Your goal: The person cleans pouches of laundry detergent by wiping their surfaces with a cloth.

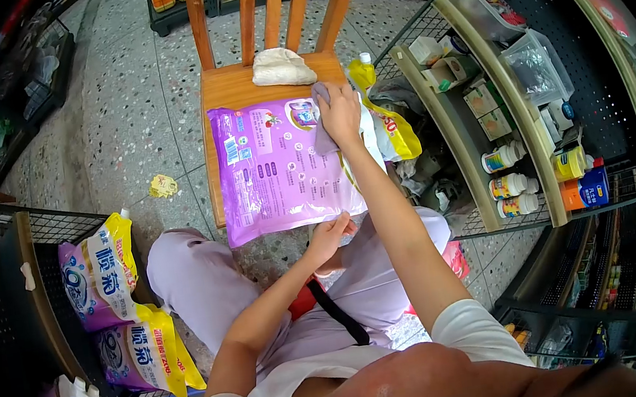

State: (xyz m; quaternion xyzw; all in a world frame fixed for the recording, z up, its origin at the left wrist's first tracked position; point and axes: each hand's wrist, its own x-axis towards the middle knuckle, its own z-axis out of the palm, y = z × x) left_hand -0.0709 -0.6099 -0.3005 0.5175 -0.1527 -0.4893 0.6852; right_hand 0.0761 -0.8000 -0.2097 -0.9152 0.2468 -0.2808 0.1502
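Note:
A large purple detergent bag (272, 180) lies flat on the seat of a wooden chair (232, 82) in front of me, its printed back facing up. My right hand (341, 116) presses a grey-purple cloth (324, 140) onto the bag's upper right part, fingers closed around the cloth. At the bag's near edge, my left hand (331, 238) grips the lower right corner, fingertips on the film. A crumpled whitish cloth (282, 68) rests on the seat beyond the bag, below the chair's back slats.
Several similar purple and yellow detergent bags (109, 276) stand on a low shelf at left. To the right, a shelf (444, 127) holds white bottles (508, 185), small boxes and clear plastic bins (536, 64). A yellow-and-white bag (393, 134) sits beside the chair. A yellow scrap (162, 186) lies on the floor.

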